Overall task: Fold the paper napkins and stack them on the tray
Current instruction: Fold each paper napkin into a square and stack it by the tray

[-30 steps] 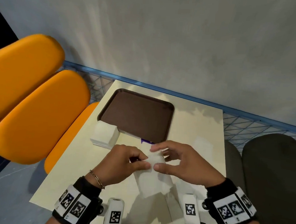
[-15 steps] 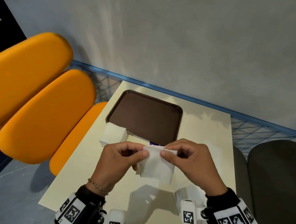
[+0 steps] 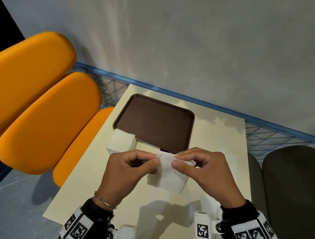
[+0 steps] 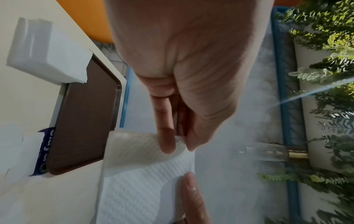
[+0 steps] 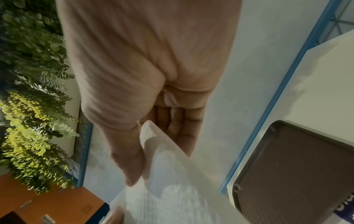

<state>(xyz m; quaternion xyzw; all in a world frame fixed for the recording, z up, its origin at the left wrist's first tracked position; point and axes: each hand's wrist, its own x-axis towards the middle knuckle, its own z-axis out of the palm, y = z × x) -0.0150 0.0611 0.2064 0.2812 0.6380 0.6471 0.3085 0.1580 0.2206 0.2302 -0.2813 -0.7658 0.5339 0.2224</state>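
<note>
A single white napkin [image 3: 168, 175], held in the air just in front of the brown tray [image 3: 153, 122], is pinched along its top edge between thumb and fingers of the left hand [image 3: 125, 172] and of the right hand [image 3: 203, 170]. It appears part-folded; the tray holds no napkins yet. The supply stack [image 3: 121, 142] lies at the tray's front-left corner. A purple wrapper [image 4: 43, 150] is tucked under the tray's front edge. Orange chairs [image 3: 42, 112] stand left of the tray. Nothing blocks the tray.

Grey wall [image 3: 194, 47], orange chairs [image 3: 42, 121]
</note>
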